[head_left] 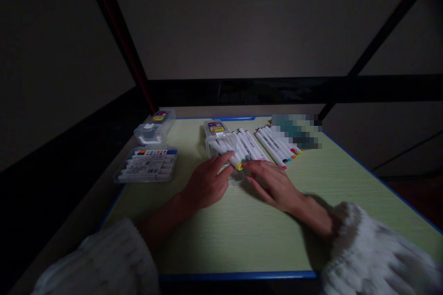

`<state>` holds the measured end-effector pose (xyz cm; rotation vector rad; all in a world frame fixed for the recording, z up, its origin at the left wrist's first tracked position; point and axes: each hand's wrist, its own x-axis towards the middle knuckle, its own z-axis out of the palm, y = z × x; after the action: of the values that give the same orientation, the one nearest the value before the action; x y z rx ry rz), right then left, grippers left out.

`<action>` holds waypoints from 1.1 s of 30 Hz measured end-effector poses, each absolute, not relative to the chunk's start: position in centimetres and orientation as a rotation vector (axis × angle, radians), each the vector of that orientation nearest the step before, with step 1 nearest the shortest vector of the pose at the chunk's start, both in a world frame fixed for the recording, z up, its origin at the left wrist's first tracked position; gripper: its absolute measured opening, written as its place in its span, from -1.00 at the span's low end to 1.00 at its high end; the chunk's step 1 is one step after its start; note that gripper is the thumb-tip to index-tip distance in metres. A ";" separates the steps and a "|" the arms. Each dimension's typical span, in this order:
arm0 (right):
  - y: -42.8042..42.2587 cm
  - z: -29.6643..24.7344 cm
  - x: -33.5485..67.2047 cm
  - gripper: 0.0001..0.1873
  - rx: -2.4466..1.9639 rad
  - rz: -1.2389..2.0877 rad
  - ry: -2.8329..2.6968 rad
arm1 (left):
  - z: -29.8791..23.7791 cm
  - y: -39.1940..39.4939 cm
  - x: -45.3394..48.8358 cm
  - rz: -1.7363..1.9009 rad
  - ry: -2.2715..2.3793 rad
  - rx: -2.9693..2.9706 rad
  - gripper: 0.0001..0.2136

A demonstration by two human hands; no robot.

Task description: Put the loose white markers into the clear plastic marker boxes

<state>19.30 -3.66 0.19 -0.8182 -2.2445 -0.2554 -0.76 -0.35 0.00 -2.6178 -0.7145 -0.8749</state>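
My left hand (209, 184) is closed around the lower part of a white marker with a yellow end (236, 162). The marker lies tilted at the mouth of a clear plastic marker case (209, 145), where other white markers show inside. My right hand (275, 183) has its fingers stretched out, their tips at the marker's yellow end and the thumb apart below. Just beyond the hands lies a row of loose white markers (254, 145) with coloured ends. Under the fingers, a clear plastic piece (236, 178) rests on the table, partly covered.
On the left, a closed clear case (147, 166) full of markers lies flat, with another clear handled case (162, 126) behind it. More markers (273, 143) lie at right, beside a pixelated greenish item (296, 131). The pale green table (242, 235) has a blue edge.
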 end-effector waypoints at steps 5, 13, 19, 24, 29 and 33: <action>-3.7 0.3 19.2 -0.65 -0.821 -0.225 -2.306 | -0.2 -0.3 -0.8 -0.903 -0.736 -2.628 -0.79; -3.7 0.6 19.1 -0.56 -0.849 -0.186 -2.365 | -0.4 -0.2 -0.8 -0.959 -0.775 -2.636 -0.75; -3.6 0.4 19.0 -0.53 -0.833 -0.170 -2.395 | -0.3 -0.1 -0.9 -0.969 -0.802 -2.637 -0.79; -3.5 0.1 19.0 -0.50 -0.840 -0.152 -2.395 | -0.3 0.1 -0.9 -0.958 -0.838 -2.659 -0.80; -3.4 -0.1 19.0 -0.48 -0.846 -0.125 -2.411 | -0.1 0.1 -0.8 -0.969 -0.848 -2.662 -0.82; -3.4 -0.1 19.0 -0.49 -0.868 -0.087 -2.421 | 0.0 0.2 -0.8 -0.976 -0.840 -2.651 -0.83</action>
<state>19.02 -3.38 -0.14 -0.8683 -2.4210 -0.0873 -0.82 0.18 -0.04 -2.6512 -0.8401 -0.9760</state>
